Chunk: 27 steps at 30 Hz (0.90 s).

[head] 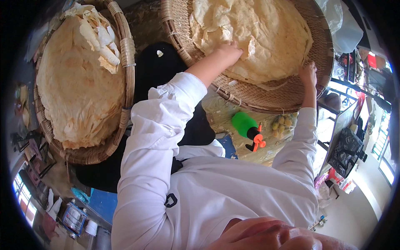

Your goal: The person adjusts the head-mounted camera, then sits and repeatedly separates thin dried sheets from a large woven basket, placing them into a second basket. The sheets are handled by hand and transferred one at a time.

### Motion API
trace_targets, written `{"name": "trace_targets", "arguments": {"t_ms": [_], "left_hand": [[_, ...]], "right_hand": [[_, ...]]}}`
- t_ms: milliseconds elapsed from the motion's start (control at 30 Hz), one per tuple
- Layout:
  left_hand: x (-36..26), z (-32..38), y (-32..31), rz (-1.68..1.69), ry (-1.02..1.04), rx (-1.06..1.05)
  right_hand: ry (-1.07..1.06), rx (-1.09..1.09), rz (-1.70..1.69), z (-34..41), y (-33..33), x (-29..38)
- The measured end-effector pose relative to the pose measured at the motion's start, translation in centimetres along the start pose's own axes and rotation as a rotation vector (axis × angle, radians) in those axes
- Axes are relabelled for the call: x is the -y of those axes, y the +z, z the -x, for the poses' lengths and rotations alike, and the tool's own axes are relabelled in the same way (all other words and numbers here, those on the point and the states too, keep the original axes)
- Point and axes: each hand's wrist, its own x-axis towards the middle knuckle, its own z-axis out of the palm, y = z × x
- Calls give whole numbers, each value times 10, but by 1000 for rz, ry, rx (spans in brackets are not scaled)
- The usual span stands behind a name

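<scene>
A stack of thin, pale flatbread sheets lies in a round woven basket before me, at the upper right. My left hand rests on the stack's near left part, beside a small raised brownish flake; its fingertips are partly hidden. At the stack's right edge, my right hand touches the rim of the sheets, and whether it pinches them is unclear. A second woven basket at the left holds another pile of thin sheets, with torn, curled pieces on top.
A green spray bottle with an orange nozzle stands below the right basket, near a bag of yellowish items. Crumbs lie on the floor covering. A patterned black bag is at the right, and a blue-framed container at the lower left.
</scene>
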Motion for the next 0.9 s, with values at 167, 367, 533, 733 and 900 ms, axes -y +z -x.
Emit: {"name": "trace_targets", "arguments": {"t_ms": [167, 367, 533, 733, 900], "left_hand": [[-16, 36, -40, 53, 62, 41], [-44, 209, -105, 1310, 480, -340], [-73, 306, -136, 2059, 959, -186], [-75, 355, -131, 1974, 938, -415], [-30, 399, -120, 1816, 997, -621]], "right_hand": [[-462, 256, 171, 12, 10, 64], [-521, 36, -71, 77, -60, 167], [-932, -173, -534, 183, -110, 291], [-1127, -127, -846, 289, -111, 386], [-1162, -184, -837, 329, -93, 412]]}}
